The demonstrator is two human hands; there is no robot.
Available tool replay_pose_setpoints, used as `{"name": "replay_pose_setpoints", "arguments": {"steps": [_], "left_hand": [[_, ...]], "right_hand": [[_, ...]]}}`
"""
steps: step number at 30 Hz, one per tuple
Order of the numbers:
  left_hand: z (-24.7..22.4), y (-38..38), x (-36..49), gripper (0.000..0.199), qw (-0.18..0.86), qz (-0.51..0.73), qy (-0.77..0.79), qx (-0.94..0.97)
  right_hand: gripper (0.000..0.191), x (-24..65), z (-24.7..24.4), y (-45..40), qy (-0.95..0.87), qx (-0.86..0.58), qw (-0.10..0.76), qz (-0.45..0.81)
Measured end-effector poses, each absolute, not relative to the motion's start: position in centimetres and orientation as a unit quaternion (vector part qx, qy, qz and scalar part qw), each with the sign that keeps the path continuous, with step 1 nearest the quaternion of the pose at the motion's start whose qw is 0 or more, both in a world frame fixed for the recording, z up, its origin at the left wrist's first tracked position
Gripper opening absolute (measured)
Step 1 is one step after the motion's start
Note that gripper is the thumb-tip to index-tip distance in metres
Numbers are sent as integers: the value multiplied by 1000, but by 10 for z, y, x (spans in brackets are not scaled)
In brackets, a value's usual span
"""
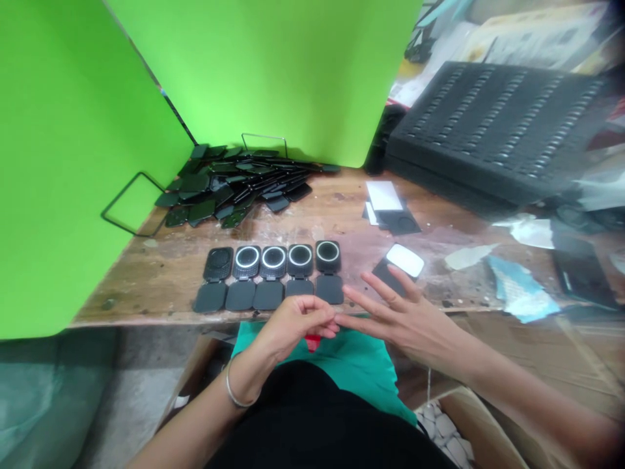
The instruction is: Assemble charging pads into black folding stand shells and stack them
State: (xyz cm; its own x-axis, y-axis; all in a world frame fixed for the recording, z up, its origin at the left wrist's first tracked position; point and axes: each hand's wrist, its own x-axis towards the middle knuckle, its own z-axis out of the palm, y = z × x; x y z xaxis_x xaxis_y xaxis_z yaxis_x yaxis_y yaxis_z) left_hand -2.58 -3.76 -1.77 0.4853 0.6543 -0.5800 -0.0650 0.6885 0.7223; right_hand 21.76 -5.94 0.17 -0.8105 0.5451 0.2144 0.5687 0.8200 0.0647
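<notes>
Pile of black plates (234,185): far left on the worktop (161,270); look thin, stiff, light, slippery; overlap hides the count.
Row of hinged pieces (271,277): near edge, just beyond both hands; best gripped by the side edges.
Left hand (293,326): fingers pinched together; whether anything is held I cannot tell.
Right hand (405,316): spread flat, empty, fingertips meeting the left.

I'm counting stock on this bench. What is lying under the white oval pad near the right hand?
The white oval pad rests on a dark flat piece, whose corner sticks out toward the right hand. The remainder is covered, so its shape cannot be told.
</notes>
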Motion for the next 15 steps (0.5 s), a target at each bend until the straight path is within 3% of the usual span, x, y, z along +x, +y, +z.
{"name": "replay_pose_setpoints", "arguments": {"steps": [15], "left_hand": [[-24,-44,-24,40,755,197,470,413]], "right_hand": [[86,212,7,-62,-959,-269,75,-50]]}}
